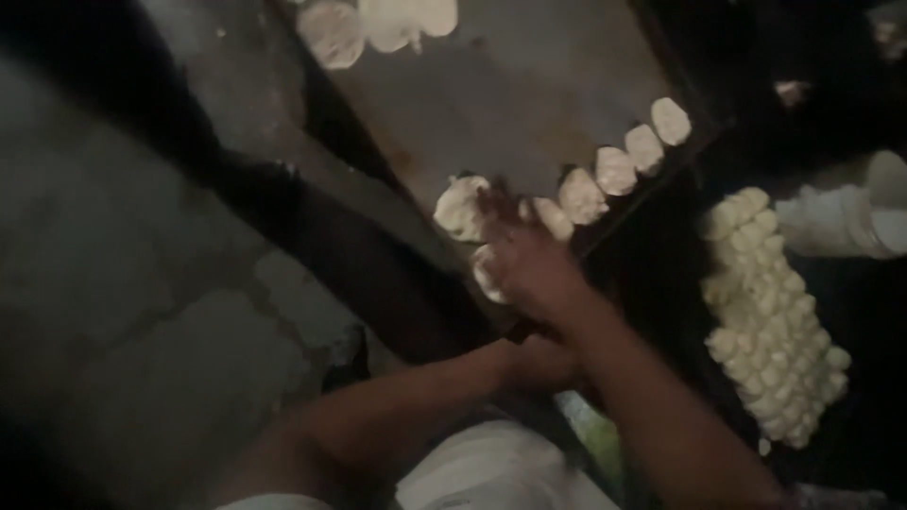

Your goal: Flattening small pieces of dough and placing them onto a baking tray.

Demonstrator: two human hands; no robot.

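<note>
A flat dark metal tray lies tilted across the middle of the view. Along its near edge runs a row of pale dough pieces. My right hand reaches in from the lower right and lies palm down, fingers spread, over the left end of that row. Its fingertips touch a round dough piece, and another dough piece shows under its palm. My left hand comes from the lower left to the tray's near edge. My right forearm partly covers it, so its fingers are hidden.
A heap of several small dough balls sits right of the tray. A white bundle lies beyond it. Flattened dough rounds rest at the tray's far end. Grey stone floor fills the left side. The scene is dim.
</note>
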